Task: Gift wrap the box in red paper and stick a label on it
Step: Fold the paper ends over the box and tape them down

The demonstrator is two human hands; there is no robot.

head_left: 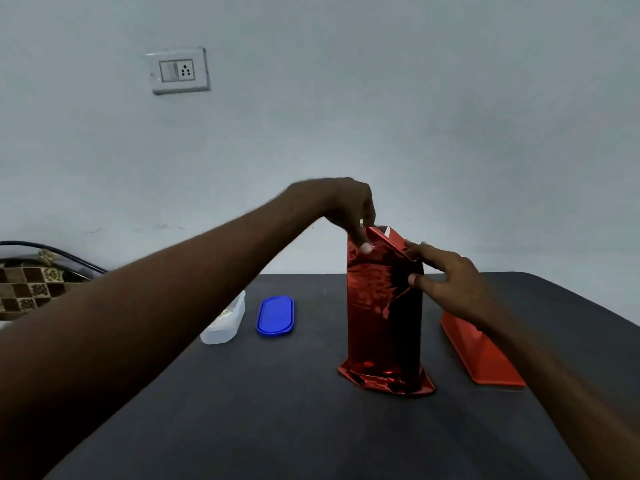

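Box [384,306] upright on the dark table [277,410], sheathed in red paper, top end mid-fold: left hand [349,209] pinching the upper flap, right hand [446,275] with straight fingers pressing the side crease; next, flattening and taping, label to follow.

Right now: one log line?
box upright, red-wrapped | left hand pinching top fold | right hand pressing side | label unseen

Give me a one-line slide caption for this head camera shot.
Both hands fold red paper over the upright box.
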